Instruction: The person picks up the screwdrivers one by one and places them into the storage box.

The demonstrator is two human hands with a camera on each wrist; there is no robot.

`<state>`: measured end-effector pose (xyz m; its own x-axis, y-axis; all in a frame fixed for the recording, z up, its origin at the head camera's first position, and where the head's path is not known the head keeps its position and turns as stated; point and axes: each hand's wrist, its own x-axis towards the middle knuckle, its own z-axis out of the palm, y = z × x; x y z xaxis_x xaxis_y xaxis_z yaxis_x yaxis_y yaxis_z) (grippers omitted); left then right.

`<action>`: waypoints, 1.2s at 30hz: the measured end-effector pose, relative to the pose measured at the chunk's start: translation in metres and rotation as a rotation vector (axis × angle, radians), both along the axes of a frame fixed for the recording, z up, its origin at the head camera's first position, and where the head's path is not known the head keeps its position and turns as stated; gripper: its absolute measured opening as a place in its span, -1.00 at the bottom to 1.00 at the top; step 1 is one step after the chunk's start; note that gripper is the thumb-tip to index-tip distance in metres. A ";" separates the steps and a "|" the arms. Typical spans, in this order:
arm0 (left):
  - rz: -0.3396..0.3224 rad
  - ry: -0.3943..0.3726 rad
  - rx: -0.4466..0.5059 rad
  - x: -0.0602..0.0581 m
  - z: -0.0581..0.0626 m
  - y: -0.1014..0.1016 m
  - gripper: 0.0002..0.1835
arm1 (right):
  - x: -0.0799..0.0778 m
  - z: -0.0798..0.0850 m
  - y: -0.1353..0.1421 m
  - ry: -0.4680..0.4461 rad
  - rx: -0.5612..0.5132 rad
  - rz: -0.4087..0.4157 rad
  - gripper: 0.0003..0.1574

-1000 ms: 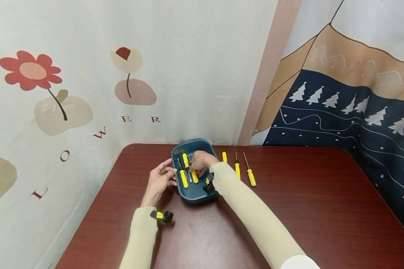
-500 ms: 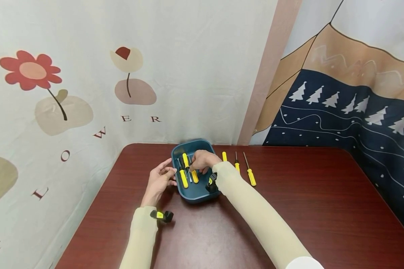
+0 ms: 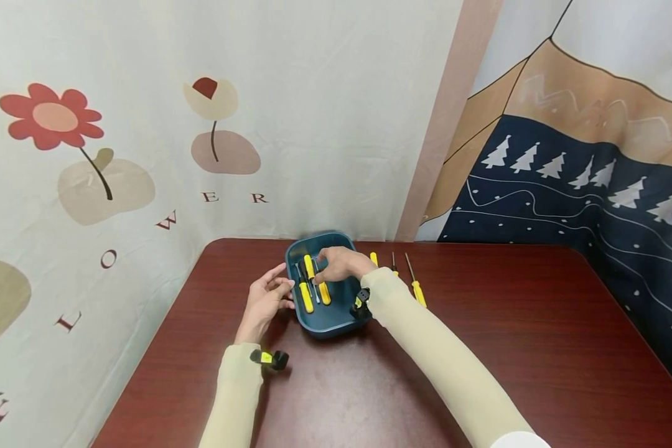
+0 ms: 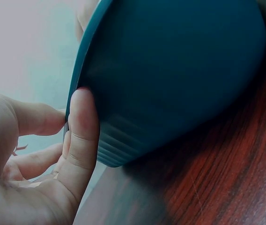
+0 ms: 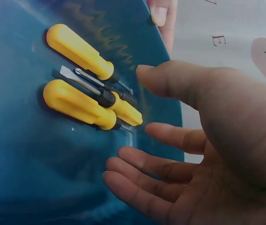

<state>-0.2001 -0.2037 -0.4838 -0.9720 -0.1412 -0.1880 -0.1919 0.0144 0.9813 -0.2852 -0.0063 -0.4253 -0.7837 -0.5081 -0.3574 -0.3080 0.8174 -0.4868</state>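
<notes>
Head view alone shows screwdrivers (image 3: pixel 418 292) beside the tray (image 3: pixel 326 323).

Looks into a blue-green tray (image 5: pixel 20 159) across the left and centre, holding yellow-handled screwdrivers (image 5: pixel 106 99) laid side by side toward upper left. Shows, at right, the right hand (image 5: pixel 226 140) with thumb and fingers parted near them. Includes, top right of centre, part of the left hand (image 5: pixel 163 16) at the tray's edge, with pale printed cloth (image 5: pixel 203 23) beyond.
</notes>
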 end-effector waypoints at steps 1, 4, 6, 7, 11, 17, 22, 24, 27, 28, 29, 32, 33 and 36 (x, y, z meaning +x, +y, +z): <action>-0.003 0.001 -0.005 0.000 0.000 0.000 -0.38 | 0.001 0.001 0.001 0.003 -0.005 0.007 -0.17; -0.005 0.001 -0.017 0.000 -0.001 0.000 -0.39 | 0.003 0.002 0.005 -0.001 -0.026 0.031 -0.15; -0.003 0.000 -0.017 0.000 -0.001 0.000 -0.39 | 0.004 0.002 0.008 -0.004 -0.037 0.045 -0.13; 0.000 0.000 -0.012 0.000 -0.001 0.000 -0.39 | 0.005 0.003 0.010 -0.002 -0.039 0.053 -0.12; 0.005 -0.005 0.000 0.000 -0.001 0.000 -0.38 | 0.010 0.005 0.015 0.025 -0.032 0.075 -0.11; 0.011 -0.001 -0.003 -0.001 -0.001 0.000 -0.39 | 0.015 0.008 0.023 0.117 -0.008 0.121 -0.09; 0.010 0.002 -0.013 0.000 -0.001 0.001 -0.40 | 0.019 0.009 0.030 0.193 -0.005 0.142 -0.03; 0.010 0.000 -0.019 -0.001 -0.002 0.002 -0.40 | 0.021 0.009 0.033 0.211 -0.014 0.137 -0.02; 0.005 0.001 -0.025 -0.001 -0.003 0.001 -0.40 | 0.026 0.010 0.037 0.241 -0.021 0.132 0.01; 0.005 -0.001 -0.023 -0.001 -0.003 0.001 -0.40 | 0.028 0.010 0.038 0.247 -0.022 0.131 0.02; 0.006 -0.001 -0.021 -0.001 -0.003 0.001 -0.40 | 0.029 0.010 0.040 0.252 -0.024 0.129 0.03; 0.009 -0.005 -0.019 -0.001 -0.003 0.001 -0.40 | 0.034 0.010 0.045 0.269 -0.033 0.129 0.04; 0.011 -0.006 -0.017 -0.001 -0.003 0.001 -0.40 | 0.035 0.010 0.046 0.274 -0.037 0.127 0.04; 0.011 -0.007 -0.024 -0.001 -0.003 0.002 -0.40 | 0.039 0.009 0.051 0.294 -0.046 0.112 0.04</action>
<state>-0.2011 -0.2022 -0.4869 -0.9690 -0.1561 -0.1913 -0.1992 0.0362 0.9793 -0.2465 0.0449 -0.4166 -0.7884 -0.6073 -0.0985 -0.5275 0.7496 -0.3997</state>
